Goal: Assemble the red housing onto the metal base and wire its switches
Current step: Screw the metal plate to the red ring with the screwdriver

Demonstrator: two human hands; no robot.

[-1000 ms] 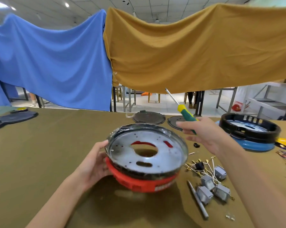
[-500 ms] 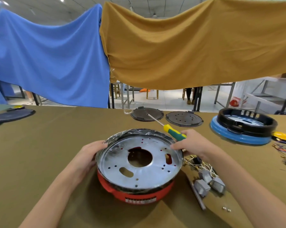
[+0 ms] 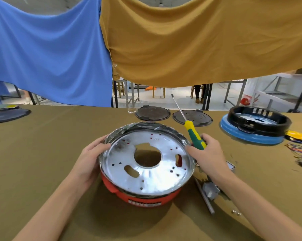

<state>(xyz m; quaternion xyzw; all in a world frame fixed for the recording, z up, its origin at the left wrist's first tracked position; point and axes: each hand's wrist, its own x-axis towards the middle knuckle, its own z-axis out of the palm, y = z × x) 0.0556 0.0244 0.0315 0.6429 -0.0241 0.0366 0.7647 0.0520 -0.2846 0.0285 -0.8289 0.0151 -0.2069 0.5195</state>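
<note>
The round metal base, shiny with a centre hole and several small holes, sits in the red housing on the olive table. My left hand grips the assembly's left rim. My right hand presses against its right rim while holding a screwdriver with a green and yellow handle, shaft pointing up and away. Grey switches with wires lie to the right, mostly hidden under my right forearm.
Two dark round plates lie behind the assembly. A black ring on a blue base stands at far right, with coloured wires beside it. A metal rod and small screws lie at right front. Blue and mustard cloths hang behind.
My right hand has come down from mid-air to the assembly's right rim with the screwdriver. The assembly has been turned and drawn nearer, with both hands on it now.
</note>
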